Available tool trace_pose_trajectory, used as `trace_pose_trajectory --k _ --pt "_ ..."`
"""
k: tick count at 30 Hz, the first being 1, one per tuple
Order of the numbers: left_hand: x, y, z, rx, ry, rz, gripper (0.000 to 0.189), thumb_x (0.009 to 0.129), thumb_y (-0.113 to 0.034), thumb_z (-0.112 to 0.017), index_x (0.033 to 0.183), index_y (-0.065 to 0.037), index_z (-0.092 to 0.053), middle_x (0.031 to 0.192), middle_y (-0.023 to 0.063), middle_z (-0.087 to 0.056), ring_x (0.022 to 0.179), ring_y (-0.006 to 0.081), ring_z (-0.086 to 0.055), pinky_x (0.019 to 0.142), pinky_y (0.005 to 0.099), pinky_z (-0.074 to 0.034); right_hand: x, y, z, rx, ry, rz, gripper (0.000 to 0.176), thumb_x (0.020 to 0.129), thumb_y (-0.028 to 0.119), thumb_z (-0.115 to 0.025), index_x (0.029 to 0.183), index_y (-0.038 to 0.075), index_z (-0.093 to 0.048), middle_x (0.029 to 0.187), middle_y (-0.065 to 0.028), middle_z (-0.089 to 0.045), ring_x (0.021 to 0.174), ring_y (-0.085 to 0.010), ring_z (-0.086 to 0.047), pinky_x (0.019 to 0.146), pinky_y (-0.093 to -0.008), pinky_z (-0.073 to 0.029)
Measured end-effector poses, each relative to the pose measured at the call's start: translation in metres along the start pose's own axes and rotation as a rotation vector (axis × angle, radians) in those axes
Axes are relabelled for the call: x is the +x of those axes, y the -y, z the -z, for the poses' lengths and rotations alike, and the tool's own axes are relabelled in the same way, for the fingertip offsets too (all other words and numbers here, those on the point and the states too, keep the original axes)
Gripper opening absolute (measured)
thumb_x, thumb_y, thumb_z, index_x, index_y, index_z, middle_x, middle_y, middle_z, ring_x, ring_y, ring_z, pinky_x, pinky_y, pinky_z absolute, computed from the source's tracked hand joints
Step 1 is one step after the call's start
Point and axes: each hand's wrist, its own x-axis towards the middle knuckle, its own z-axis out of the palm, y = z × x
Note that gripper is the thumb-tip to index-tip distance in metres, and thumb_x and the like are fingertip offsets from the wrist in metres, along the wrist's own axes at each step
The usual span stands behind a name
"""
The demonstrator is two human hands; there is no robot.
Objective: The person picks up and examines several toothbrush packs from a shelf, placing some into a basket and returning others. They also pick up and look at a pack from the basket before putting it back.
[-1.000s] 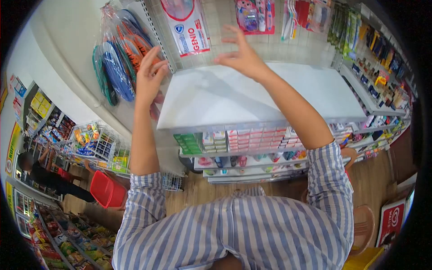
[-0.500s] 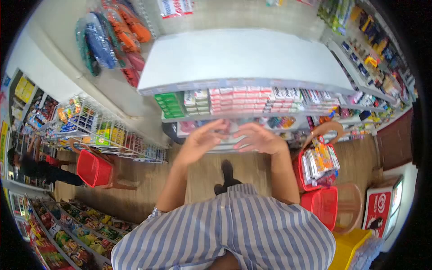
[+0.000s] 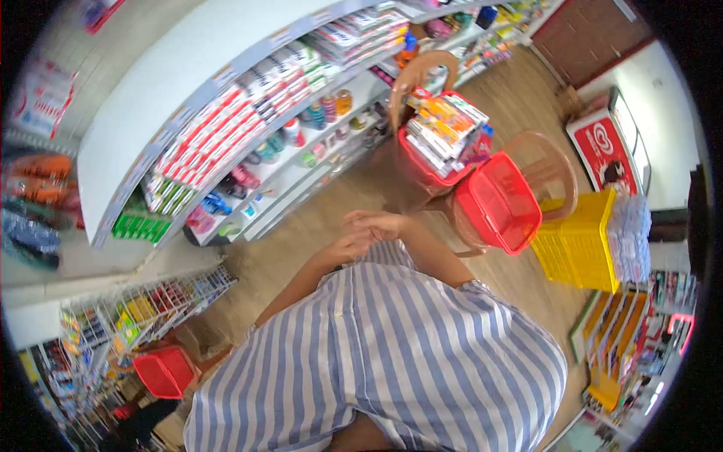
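My left hand (image 3: 348, 247) and my right hand (image 3: 382, 223) meet in front of my striped shirt (image 3: 407, 324), touching each other low over the wooden floor. The fingers look curled together, and no object shows in them. Beyond the hands stands a curved white shelf (image 3: 135, 113) stocked with red and white boxes (image 3: 207, 139) and green boxes (image 3: 141, 226). To the right, a red basket full of packets (image 3: 449, 135) and a second red basket (image 3: 501, 203) rest on brown chairs.
A yellow crate (image 3: 576, 241) with wrapped bottles beside it stands at the right, near a red and white freezer (image 3: 602, 143). At the lower left are a wire rack (image 3: 162, 301), another red basket (image 3: 166, 373) and part of a person in dark clothes (image 3: 147, 422).
The view has turned toward the right. Both hands, raised and apart with spread fingers before, have come down and together near my waist.
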Motion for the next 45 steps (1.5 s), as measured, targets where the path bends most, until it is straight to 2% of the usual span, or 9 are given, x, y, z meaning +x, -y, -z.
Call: trace_pose_trajectory --k 4,14,17,19,31,38,41,44,45 --pt "0.063 0.0 -0.018 0.159 0.159 -0.03 0.053 0.092 -0.035 -0.06 0.138 -0.009 -0.048 0.113 0.0007 -0.057 0.083 0.0097 -0.05 0.071 0.0261 -0.043 -0.04 -0.012 0.045 0.105 -0.213 0.112 0.052 0.09 0.033 -0.066 0.135 0.021 -0.044 0.133 -0.0028 -0.049 0.116 -0.0226 -0.052 0.091 -0.0405 -0.048" --pt "0.247 -0.1 -0.092 0.208 0.08 0.263 0.05 0.09 -0.034 -0.063 0.134 -0.015 -0.049 0.113 0.0012 -0.061 0.098 0.0136 -0.058 0.085 0.037 -0.046 -0.183 0.014 0.219 0.332 -0.95 0.593 0.021 0.089 0.021 -0.063 0.108 0.014 -0.057 0.097 -0.0003 -0.063 0.086 -0.0195 -0.065 0.067 -0.0348 -0.05" --pt "0.311 -0.119 -0.114 0.146 -0.013 0.268 0.05 0.089 -0.038 -0.063 0.132 -0.016 -0.05 0.118 -0.0008 -0.058 0.105 0.0171 -0.056 0.092 0.0437 -0.039 -0.209 0.016 0.292 0.149 -1.195 0.646 0.018 0.086 0.023 -0.065 0.098 0.009 -0.063 0.084 -0.0025 -0.066 0.074 -0.0193 -0.065 0.066 -0.035 -0.052" --pt "0.359 -0.127 -0.124 0.133 -0.055 0.29 0.048 0.089 -0.037 -0.062 0.131 -0.018 -0.051 0.116 -0.0012 -0.058 0.103 0.0166 -0.057 0.091 0.0422 -0.039 -0.234 0.053 0.282 -0.512 -1.717 0.543 0.019 0.083 0.022 -0.066 0.087 0.004 -0.068 0.074 -0.0086 -0.068 0.068 -0.0221 -0.066 0.065 -0.0353 -0.052" --pt "0.514 -0.114 -0.168 -0.281 -0.727 0.396 0.02 0.089 -0.014 -0.055 0.107 -0.008 -0.062 0.082 0.0072 -0.058 0.074 0.0203 -0.057 0.059 0.0367 -0.049 -0.204 0.143 0.379 -0.794 -1.777 0.281 0.017 0.081 0.016 -0.059 0.086 0.0 -0.064 0.084 -0.0258 -0.066 0.08 -0.0435 -0.065 0.069 -0.0504 -0.051" --pt "0.535 -0.068 -0.15 -0.541 -0.533 0.29 0.013 0.09 -0.016 -0.059 0.102 -0.017 -0.062 0.077 -0.0033 -0.056 0.058 0.0075 -0.043 0.05 0.0233 -0.034 -0.188 0.154 0.385 -0.657 -1.771 0.13 0.045 0.087 0.02 -0.052 0.129 0.008 -0.044 0.089 -0.0316 -0.064 0.083 -0.0485 -0.063 0.075 -0.0563 -0.049" --pt "0.528 -0.081 -0.153 -0.446 -0.505 0.349 0.024 0.093 -0.022 -0.051 0.116 -0.022 -0.055 0.109 -0.0039 -0.057 0.092 0.013 -0.053 0.079 0.029 -0.048 -0.19 0.169 0.377 -0.679 -1.687 -0.021 0.059 0.088 0.021 -0.05 0.142 0.01 -0.028 0.092 -0.0331 -0.063 0.086 -0.0486 -0.063 0.076 -0.0555 -0.049" --pt "0.547 -0.052 -0.144 -0.537 -0.34 0.118 0.011 0.09 -0.021 -0.061 0.101 -0.019 -0.059 0.08 -0.0051 -0.055 0.061 0.0076 -0.045 0.052 0.027 -0.035 -0.196 0.177 0.366 -0.691 -1.625 -0.058 0.065 0.089 0.018 -0.048 0.147 0.012 -0.02 0.093 -0.0339 -0.063 0.087 -0.0486 -0.063 0.077 -0.0553 -0.049" --pt "0.52 -0.099 -0.156 -0.42 -0.382 0.301 0.022 0.091 -0.025 -0.058 0.113 -0.021 -0.055 0.103 -0.0043 -0.054 0.083 0.0139 -0.047 0.07 0.0347 -0.039 -0.195 0.173 0.371 -0.697 -1.62 -0.06 0.065 0.089 0.018 -0.048 0.147 0.012 -0.02 0.093 -0.0339 -0.063 0.087 -0.0486 -0.063 0.077 -0.0553 -0.049"
